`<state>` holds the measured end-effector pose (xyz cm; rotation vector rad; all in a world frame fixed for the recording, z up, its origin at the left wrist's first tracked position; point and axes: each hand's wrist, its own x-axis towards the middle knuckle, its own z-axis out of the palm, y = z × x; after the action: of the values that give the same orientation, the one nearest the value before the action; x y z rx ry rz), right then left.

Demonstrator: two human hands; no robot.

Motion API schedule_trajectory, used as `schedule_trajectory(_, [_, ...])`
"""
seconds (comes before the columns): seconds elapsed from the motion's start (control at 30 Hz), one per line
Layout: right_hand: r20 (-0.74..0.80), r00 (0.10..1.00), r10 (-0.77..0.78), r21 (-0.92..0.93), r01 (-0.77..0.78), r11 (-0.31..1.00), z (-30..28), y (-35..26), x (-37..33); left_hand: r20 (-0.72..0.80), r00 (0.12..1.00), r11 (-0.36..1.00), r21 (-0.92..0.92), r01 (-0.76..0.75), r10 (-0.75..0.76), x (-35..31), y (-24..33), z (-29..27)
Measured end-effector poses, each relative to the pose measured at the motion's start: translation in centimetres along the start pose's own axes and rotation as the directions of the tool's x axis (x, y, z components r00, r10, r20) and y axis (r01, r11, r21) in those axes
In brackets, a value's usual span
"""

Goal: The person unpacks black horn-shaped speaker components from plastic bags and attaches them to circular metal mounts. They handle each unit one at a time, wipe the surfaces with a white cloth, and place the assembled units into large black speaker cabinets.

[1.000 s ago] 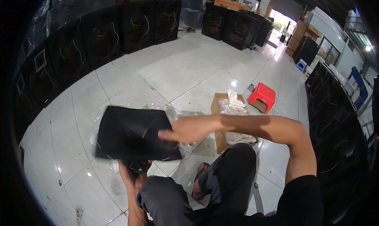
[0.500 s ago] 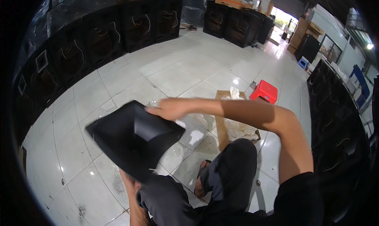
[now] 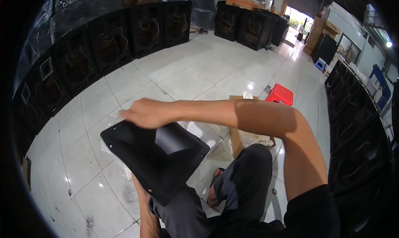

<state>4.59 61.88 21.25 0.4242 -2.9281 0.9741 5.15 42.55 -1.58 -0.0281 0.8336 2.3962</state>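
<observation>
Row of black speaker boxes (image 3: 108, 38) left of and beyond the black horn (image 3: 153, 159). Left hand (image 3: 142, 191) mostly hidden beneath the horn; right hand (image 3: 147, 113) blurred at the horn's far edge. Can't tell whether either hand's fingers are gripping. Horn tilted, near corner over the left knee (image 3: 183, 207). Right of the horn: plastic bag (image 3: 202, 130) just beside, cardboard box (image 3: 236, 143), then red stool (image 3: 280, 93) farther off.
</observation>
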Motion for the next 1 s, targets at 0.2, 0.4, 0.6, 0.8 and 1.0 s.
schedule_trajectory(0.2, [-0.095, 0.993, 0.068, 0.012, -0.067, 0.998, -0.7, 2.0, -5.4, 0.009, 0.982, 0.976, -0.116, 0.186, -0.186, -1.9, 1.9, 6.7])
schedule_trajectory(0.4, [-0.101, 0.993, -0.054, -0.373, 0.012, 0.928, -1.0, 0.2, -4.1, -0.008, 0.969, 0.968, -0.052, 0.246, -0.246, -2.4, 3.0, 7.4])
schedule_trajectory(0.6, [-0.178, 0.926, -0.333, -0.538, 0.192, 0.821, -1.1, -3.5, -2.4, 0.242, 0.935, 0.887, -0.323, 0.329, -0.259, -1.4, 2.8, 6.8])
schedule_trajectory(0.8, [-0.345, 0.87, -0.352, -0.571, 0.103, 0.814, -2.6, -2.4, -1.6, 0.14, 0.979, 0.929, -0.319, 0.185, -0.147, -0.8, 3.9, 10.2])
schedule_trajectory(1.0, [-0.669, 0.743, 0.0, -0.158, -0.142, 0.977, -1.7, 1.9, -2.1, 0.114, 0.992, 0.985, -0.169, -0.043, 0.063, 0.3, 5.7, 12.2])
